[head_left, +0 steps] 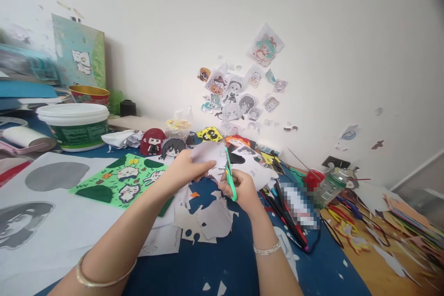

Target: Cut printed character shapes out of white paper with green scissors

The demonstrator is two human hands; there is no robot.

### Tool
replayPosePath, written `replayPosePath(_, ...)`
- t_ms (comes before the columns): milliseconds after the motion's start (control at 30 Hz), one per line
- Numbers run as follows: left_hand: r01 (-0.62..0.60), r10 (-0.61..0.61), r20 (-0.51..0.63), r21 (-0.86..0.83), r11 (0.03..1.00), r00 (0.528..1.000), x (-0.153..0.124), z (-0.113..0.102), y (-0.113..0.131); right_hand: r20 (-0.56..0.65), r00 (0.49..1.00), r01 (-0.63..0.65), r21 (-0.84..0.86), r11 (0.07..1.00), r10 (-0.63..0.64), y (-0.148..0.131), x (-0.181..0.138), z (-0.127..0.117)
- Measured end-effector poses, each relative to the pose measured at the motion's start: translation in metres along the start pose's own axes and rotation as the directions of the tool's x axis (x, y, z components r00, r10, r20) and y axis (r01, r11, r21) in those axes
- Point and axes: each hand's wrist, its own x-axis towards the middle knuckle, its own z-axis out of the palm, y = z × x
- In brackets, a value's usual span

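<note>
My left hand (187, 169) pinches a white sheet of paper (208, 153) and holds it above the blue table (236, 263). In my right hand (243, 190) is a pair of green-handled scissors (229, 173), blades pointing up into the paper's edge. Both hands are closed around what they hold. A bracelet circles each wrist. White paper offcuts (208, 224) lie under the hands.
A green cartoon sheet (121, 180) and large grey printed sheets (41, 203) lie at left. A white tub (74, 125) stands behind them. Pens (287, 222), a red object and a jar (329, 185) crowd the right. Cartoon cutouts (239, 97) are stuck on the wall.
</note>
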Motion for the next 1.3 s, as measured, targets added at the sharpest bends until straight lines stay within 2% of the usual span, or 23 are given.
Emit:
replayPosePath(167, -0.012, 0.013, 0.006, -0.113, 0.993, 1.000, 0.005, -0.001, -0.011, -0.024, 1.000, 0.002, 0.018, 1.000, -0.002, -0.001, 0.000, 0.001)
replayPosePath(300, -0.068, 0.061, -0.043, -0.190, 0.979, 0.997, 0.008, 0.001, -0.019, -0.007, 1.000, -0.004, 0.034, 0.999, 0.004, -0.001, 0.000, 0.003)
replayPosePath(433, -0.078, 0.059, -0.132, -0.140, 0.987, 0.990, 0.008, 0.004, -0.020, 0.041, 0.999, 0.009, -0.006, 1.000, -0.009, -0.002, 0.000, 0.003)
replayPosePath(533, -0.088, 0.077, -0.154, -0.071, 0.994, 0.985, 0.008, 0.003, -0.017, 0.065, 0.998, 0.008, -0.066, 0.998, -0.004, -0.002, 0.000, 0.002)
replayPosePath(767, -0.095, 0.096, -0.049, 0.009, 0.995, 0.994, 0.003, -0.005, -0.007, 0.117, 0.993, 0.006, -0.117, 0.993, 0.008, -0.003, 0.000, 0.000)
replayPosePath(1300, -0.069, 0.069, -0.044, -0.002, 0.998, 0.997, 0.001, -0.006, -0.004, 0.128, 0.992, 0.000, -0.099, 0.995, 0.012, -0.002, -0.001, 0.000)
